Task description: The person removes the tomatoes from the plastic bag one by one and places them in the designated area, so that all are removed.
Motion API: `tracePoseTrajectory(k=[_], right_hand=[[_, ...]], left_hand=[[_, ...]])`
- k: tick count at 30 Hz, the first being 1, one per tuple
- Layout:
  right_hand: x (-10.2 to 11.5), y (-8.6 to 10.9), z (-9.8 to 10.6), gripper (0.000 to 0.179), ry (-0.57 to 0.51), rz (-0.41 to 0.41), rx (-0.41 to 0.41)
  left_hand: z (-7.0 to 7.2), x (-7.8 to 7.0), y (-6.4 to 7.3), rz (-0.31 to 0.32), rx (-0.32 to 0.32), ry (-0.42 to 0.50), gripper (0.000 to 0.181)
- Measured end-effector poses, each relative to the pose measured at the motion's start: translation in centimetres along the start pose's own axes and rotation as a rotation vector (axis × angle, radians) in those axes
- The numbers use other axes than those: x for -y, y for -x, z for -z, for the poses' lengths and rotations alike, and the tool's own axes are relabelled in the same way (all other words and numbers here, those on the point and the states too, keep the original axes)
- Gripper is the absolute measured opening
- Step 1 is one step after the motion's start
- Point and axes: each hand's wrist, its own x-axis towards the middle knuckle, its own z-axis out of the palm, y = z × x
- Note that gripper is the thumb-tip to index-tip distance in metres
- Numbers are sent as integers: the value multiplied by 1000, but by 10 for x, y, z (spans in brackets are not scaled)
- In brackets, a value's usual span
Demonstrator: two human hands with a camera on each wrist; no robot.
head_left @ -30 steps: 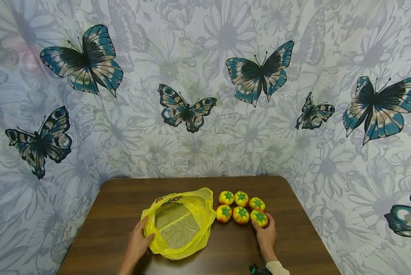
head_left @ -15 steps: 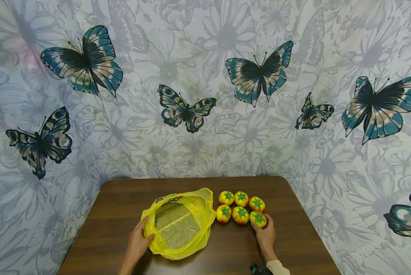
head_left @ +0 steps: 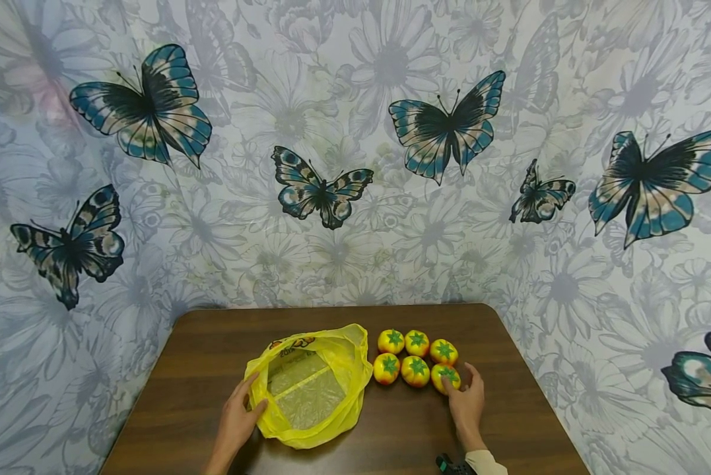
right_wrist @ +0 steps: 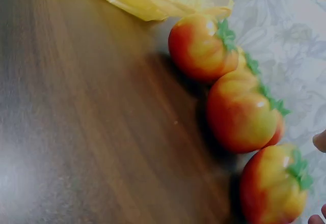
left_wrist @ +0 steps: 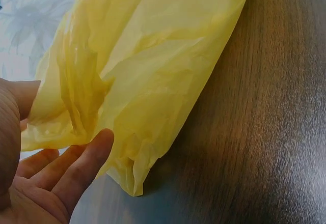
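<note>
My left hand (head_left: 238,417) pinches the left rim of an open yellow plastic bag (head_left: 355,412), which stands on the table. In the left wrist view the thumb goes behind the yellow film of the bag (left_wrist: 163,76) while the fingers (left_wrist: 84,170) lie along its outer side. To the bag's right, several red-and-yellow tomatoes with green star-shaped tops sit in two rows. Beside the front right tomato (head_left: 444,379) is my right hand (head_left: 467,402), thumb and fingers spread apart around it. The right wrist view shows only fingertips (right_wrist: 320,141) at its edge, off the nearest tomato (right_wrist: 272,186).
The brown wooden table (head_left: 201,356) ends at a wall (head_left: 331,277) papered with flowers and butterflies. The front left tomato (head_left: 386,369) stands close to the bag's right side. A dark device (head_left: 453,464) is strapped at my right wrist.
The fingers of my right hand have let go of the front right tomato and spread, and the hand has shifted slightly right. My left hand and the bag stay put.
</note>
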Motion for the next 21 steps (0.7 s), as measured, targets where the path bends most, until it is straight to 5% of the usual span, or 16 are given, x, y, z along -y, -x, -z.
tracePoseTrajectory(k=[7, 14, 21], right_hand=[[18, 4, -4, 63, -59, 43, 9], [32, 10, -16, 60, -88, 86, 32], [40, 17, -23, 58, -19, 126, 95]], left_hand=[[1, 0, 2, -69, -66, 19, 61], [5, -3, 3, 30, -58, 41, 55], [6, -3, 1, 22, -37, 153, 64]])
